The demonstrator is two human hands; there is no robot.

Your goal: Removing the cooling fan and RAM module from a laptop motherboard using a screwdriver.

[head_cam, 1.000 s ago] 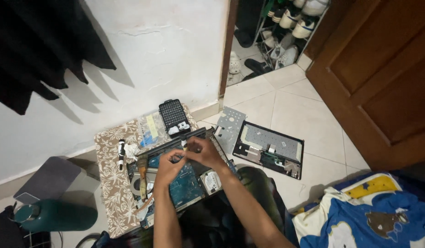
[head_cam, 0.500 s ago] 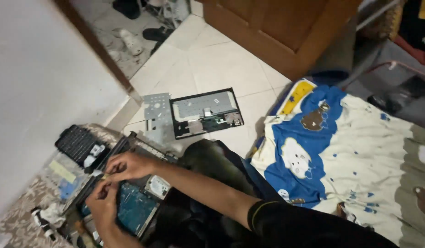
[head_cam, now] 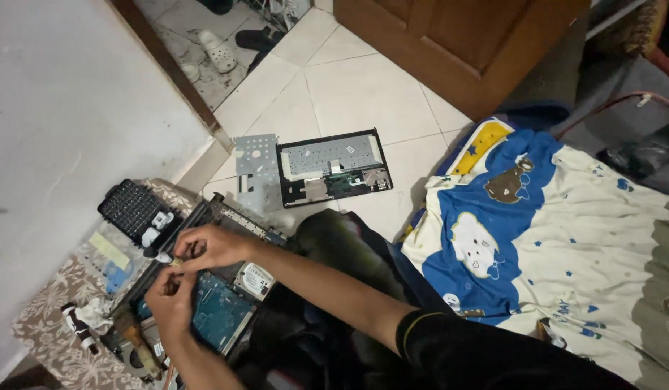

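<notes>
White wall (head_cam: 67, 94) left, pale floor tiles (head_cam: 363, 94), brown wooden door (head_cam: 457, 36), dim light.

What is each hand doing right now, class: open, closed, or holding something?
Left hand: fingers pinched closed over the opened laptop; what it grips cannot be told.
Right hand: closed on a small white-tipped tool.

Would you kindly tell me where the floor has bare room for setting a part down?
Bare tiles lie between the wooden door and the keyboard panel. It is crowded around the opened laptop on the patterned cloth beneath both hands.
</notes>
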